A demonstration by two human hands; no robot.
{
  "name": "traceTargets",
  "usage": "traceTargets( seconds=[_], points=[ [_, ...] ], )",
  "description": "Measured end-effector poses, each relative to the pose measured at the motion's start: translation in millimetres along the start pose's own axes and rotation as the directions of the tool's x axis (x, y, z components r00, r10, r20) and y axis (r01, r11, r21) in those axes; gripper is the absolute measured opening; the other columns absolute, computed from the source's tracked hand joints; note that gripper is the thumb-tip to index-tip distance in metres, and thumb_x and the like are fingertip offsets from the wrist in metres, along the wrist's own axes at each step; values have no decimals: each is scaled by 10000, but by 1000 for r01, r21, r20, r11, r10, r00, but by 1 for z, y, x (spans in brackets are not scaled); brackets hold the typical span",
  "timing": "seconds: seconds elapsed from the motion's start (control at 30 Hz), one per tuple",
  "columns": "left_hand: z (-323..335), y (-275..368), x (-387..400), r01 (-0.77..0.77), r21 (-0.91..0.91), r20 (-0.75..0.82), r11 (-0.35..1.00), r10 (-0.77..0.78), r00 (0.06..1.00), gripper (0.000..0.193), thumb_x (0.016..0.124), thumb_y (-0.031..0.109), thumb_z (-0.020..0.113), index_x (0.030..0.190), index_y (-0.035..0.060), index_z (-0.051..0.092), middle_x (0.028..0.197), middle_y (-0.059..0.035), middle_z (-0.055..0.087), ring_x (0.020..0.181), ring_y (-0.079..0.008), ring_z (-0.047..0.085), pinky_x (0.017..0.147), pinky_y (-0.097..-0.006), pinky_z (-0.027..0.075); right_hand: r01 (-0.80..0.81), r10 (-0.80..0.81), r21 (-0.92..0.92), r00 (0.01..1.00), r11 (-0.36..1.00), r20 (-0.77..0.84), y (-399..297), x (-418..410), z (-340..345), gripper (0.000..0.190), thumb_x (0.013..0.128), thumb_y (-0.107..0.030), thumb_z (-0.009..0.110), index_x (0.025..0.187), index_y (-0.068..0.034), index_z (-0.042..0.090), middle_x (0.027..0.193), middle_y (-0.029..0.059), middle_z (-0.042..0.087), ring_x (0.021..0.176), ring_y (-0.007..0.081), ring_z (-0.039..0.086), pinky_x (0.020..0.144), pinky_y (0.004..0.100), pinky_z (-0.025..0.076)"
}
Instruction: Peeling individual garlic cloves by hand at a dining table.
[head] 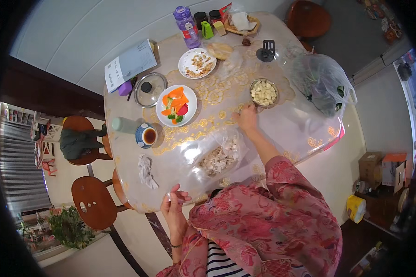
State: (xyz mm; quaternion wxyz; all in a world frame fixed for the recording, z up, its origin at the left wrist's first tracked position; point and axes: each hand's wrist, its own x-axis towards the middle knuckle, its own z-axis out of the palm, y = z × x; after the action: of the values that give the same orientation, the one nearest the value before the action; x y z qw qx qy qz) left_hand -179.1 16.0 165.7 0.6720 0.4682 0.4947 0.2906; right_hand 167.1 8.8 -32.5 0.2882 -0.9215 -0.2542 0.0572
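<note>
My right hand rests on the table at the near edge of a steel bowl of peeled garlic cloves; whether its fingers hold anything is unclear. At the table's near edge my left hand is raised, thumb and fingers closed on a small whitish piece too small to name. Between the hands lies a clear plastic bag with pale skins or peelings in it. A white plate of carrot slices, broccoli and a red piece stands beyond. Behind it, another plate holds small brownish bits.
A blue cup of dark liquid, a green bottle, a glass lid and a crumpled tissue are at left. A purple bottle stands at the back; a plastic bag with greens lies right. Wooden chairs flank the left edge.
</note>
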Motion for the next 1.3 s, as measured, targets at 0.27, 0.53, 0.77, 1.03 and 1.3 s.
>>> traceTargets(
  seconds=[0.27,0.53,0.77,1.03,1.3],
  points=[
    [9,-4,-5,-18,-19,21,1000,18,1000,365,953,282,486,1129,-31,551,846,-85,601,735,-163,569,755,-311,473,127,-119,-178,991,976,60,29,7,29,265,740,-64,612,960,70,554,988,281,536,882,398,579,756,432,482],
    [10,-6,-8,-18,-22,22,1000,19,1000,380,960,288,471,1133,-44,537,836,-84,596,750,-152,560,793,-316,461,-139,207,213,918,967,-339,61,-12,-5,127,764,-60,598,856,22,563,833,213,585,816,368,579,693,456,456],
    [16,-6,-13,-21,-31,25,999,22,999,391,964,289,465,1134,-59,521,826,-79,589,756,-134,542,814,-308,443,-114,116,25,934,993,-338,77,1,3,77,753,-44,587,789,23,573,785,231,599,744,398,594,645,468,466],
    [16,-11,-16,-17,-78,31,997,19,999,364,961,278,472,1126,-42,530,831,-79,591,756,-140,546,800,-305,438,99,-107,290,994,952,13,64,-15,-19,69,750,-32,577,791,23,572,768,250,599,777,384,605,693,460,477],
    [11,-17,-21,-28,-112,69,993,35,997,343,964,257,468,1124,-37,544,858,-85,602,765,-136,561,799,-304,450,214,-214,34,977,976,3,58,-11,-2,89,739,-9,548,781,69,559,806,256,596,793,409,595,690,462,473]
  ],
)
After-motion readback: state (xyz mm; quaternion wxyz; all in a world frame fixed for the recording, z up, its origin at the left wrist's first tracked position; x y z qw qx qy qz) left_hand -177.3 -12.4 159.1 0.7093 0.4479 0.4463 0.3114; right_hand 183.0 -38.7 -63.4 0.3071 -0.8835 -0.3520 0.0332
